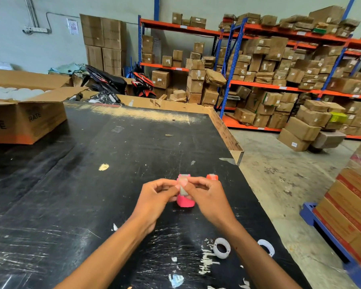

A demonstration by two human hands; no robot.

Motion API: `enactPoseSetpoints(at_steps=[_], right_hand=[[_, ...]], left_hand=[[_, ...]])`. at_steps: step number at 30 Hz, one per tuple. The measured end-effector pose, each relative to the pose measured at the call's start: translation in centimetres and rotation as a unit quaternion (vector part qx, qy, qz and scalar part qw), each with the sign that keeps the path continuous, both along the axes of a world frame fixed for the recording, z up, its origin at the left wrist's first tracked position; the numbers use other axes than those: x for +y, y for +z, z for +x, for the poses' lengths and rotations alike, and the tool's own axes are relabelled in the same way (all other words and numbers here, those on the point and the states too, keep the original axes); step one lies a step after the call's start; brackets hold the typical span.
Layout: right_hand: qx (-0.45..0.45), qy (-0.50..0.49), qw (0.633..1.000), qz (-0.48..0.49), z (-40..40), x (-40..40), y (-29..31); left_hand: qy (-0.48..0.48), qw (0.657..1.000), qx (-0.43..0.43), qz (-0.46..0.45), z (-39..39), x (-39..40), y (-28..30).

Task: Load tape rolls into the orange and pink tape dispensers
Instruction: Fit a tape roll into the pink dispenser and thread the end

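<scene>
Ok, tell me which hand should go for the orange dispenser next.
Right, probably. The small orange plastic tape dispenser stands on the black table just beyond the right hand, beside the pink plastic tape dispenser both hands hold. The left hand would have to cross over.
</scene>
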State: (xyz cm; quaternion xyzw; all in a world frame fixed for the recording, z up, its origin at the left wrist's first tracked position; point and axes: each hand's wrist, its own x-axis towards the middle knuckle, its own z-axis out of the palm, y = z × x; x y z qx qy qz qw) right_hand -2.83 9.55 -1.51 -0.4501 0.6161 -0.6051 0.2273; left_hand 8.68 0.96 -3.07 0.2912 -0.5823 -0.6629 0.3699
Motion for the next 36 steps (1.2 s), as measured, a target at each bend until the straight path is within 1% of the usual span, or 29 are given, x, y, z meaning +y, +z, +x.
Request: enactPoseSetpoints(at_steps=[4, 7, 10, 12, 15, 18, 22, 25, 26, 28, 32, 36], right_hand=[[0.073, -0.047, 0.995, 0.044, -1.1, -1.4, 0.3], [0.087, -0.081, 0.989, 0.082, -2.4, -2.3, -0.1], [0.114, -0.116, 0.978, 0.127, -3.8, -3.1, -0.7], [0.118, -0.128, 0.973, 0.151, -4.6, -3.7, -1.4], [0.115, -0.124, 0.974, 0.15, -4.9, -4.4, -2.3], [0.152, -0.136, 0.968, 0.146, -4.8, -4.8, -2.6], [0.2, -0.125, 0.956, 0.174, -4.6, -5.4, -3.2], [0.283, -0.139, 0.93, 0.188, -4.7, -5.4, -3.7], [0.296, -0.14, 0.927, 0.184, -4.7, -5.4, -3.9], [0.298, -0.137, 0.929, 0.17, -4.7, -5.3, -4.3], [0.299, -0.114, 0.932, 0.171, -5.0, -5.2, -4.4], [0.267, -0.081, 0.944, 0.175, -5.3, -4.8, -3.9]], left_hand=[[0.004, 1.0, -0.004, -0.02, -2.0, -1.1, 0.0], [0.017, 1.0, -0.016, -0.008, -3.1, -2.0, -0.8], [0.057, 0.995, -0.074, -0.045, -3.9, -3.1, -2.2], [0.062, 0.989, -0.115, -0.07, -4.4, -3.5, -3.1], [0.054, 0.98, -0.166, -0.096, -4.9, -3.9, -4.2], [0.05, 0.976, -0.177, -0.12, -4.9, -4.1, -4.9], [0.05, 0.97, -0.186, -0.148, -4.6, -4.2, -5.2], [0.048, 0.971, -0.175, -0.154, -4.6, -4.1, -5.3], [0.049, 0.972, -0.173, -0.155, -4.6, -4.0, -5.4], [0.05, 0.973, -0.166, -0.154, -4.6, -4.0, -5.5], [0.052, 0.973, -0.164, -0.154, -4.7, -4.0, -5.5], [0.053, 0.972, -0.169, -0.156, -4.7, -4.1, -5.7]])
